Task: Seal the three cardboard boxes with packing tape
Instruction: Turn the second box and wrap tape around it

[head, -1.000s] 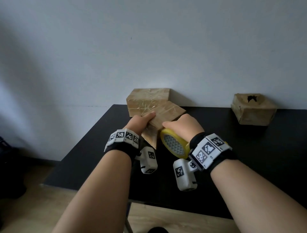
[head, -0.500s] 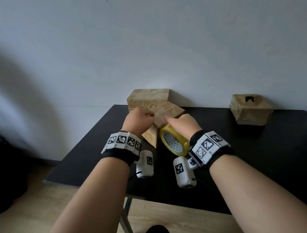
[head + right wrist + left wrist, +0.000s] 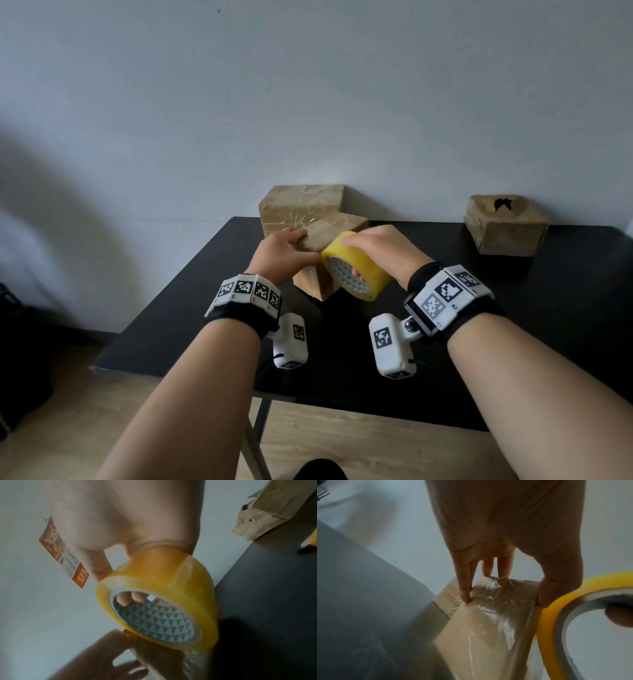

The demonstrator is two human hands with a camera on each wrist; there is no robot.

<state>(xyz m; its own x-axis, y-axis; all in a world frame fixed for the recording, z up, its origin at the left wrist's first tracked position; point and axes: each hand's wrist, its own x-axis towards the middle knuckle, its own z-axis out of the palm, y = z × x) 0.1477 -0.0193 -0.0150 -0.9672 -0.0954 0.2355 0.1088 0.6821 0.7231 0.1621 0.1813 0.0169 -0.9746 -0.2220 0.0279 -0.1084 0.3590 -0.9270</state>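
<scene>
A small cardboard box (image 3: 330, 224) stands tilted on one edge on the black table (image 3: 513, 308), wrapped in clear tape (image 3: 489, 626). My left hand (image 3: 299, 245) grips its near top corner, fingers (image 3: 464, 591) on one side and thumb on the other. My right hand (image 3: 354, 257) holds the yellow tape roll (image 3: 358, 269) against the box's right side, with fingers (image 3: 130, 597) through the core. A larger taped box (image 3: 301, 205) stands behind against the wall. A third box (image 3: 505, 231), with a dark hole in its top, sits at the far right.
The table's near edge (image 3: 274, 387) lies below my wrists, with wooden floor (image 3: 342, 442) beyond it. A calendar (image 3: 64, 555) hangs on the pale wall. A dark object (image 3: 17, 359) stands on the floor at the left.
My right hand has lifted the tape roll up beside the box's top. My left hand has shifted from the top face to gripping the near corner.
</scene>
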